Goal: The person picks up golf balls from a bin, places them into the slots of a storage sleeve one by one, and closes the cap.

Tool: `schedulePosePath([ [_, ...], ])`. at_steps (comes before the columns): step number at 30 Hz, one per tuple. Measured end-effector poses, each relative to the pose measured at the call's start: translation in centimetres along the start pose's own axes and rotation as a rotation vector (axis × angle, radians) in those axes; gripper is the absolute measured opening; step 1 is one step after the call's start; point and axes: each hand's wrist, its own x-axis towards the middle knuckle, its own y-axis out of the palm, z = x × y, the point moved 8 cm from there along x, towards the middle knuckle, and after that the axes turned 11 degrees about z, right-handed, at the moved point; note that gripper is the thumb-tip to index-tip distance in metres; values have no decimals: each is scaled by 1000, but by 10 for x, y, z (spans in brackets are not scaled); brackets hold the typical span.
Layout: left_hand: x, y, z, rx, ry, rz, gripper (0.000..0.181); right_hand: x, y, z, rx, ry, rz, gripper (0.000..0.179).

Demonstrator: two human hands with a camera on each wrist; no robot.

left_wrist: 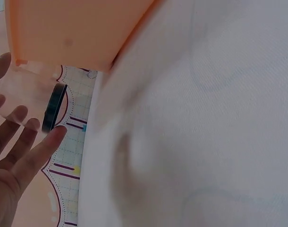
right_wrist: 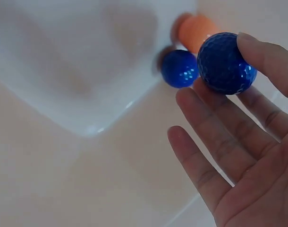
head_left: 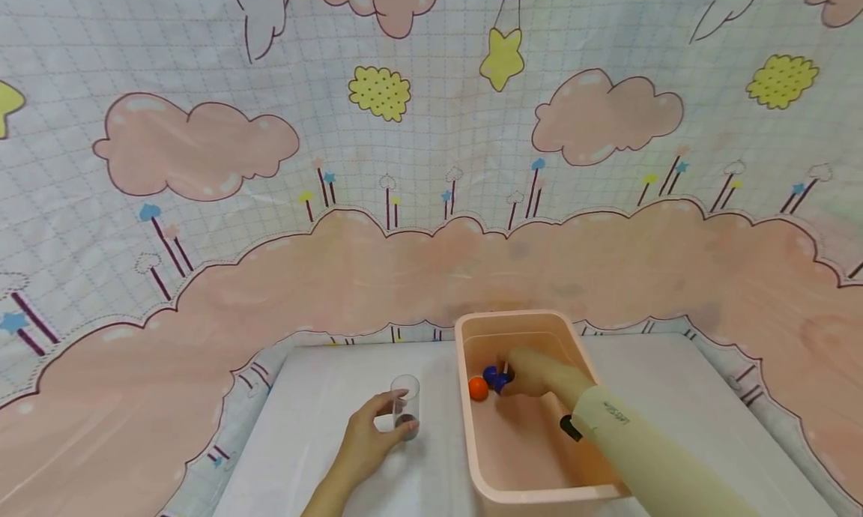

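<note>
While our left grip (head_left: pixel 364 436) is holding a dark-ended clear cup (head_left: pixel 408 407) beside the peach bin (head_left: pixel 471 438), our right grip (head_left: pixel 533 372) is pinching a blue golf ball (right_wrist: pixel 223 64) inside that bin, near a second blue ball (right_wrist: pixel 179 69) and an orange ball (right_wrist: pixel 196 33). For good handling, we are wanting a light, even pinch around the golf ball's middle and a clean lift past its neighbours.

A clear, dark-bottomed cylinder (head_left: pixel 407 405) is held upright, left of a pinched, dimpled blue ball (right_wrist: pixel 223 65).
</note>
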Motion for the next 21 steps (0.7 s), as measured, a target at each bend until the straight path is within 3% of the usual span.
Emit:
schedulePosePath([
  [8, -4, 4, -7, -88, -17, 19, 53, -16, -4, 9, 23, -106, -6, 27],
  [12, -4, 6, -15, -81, 2, 26, 54, -23, -6, 12, 45, -155, -8, 27],
  [21, -3, 11, -30, -115, -19, 52, 54, -44, -14, 22, 58, -205, -41, 30],
])
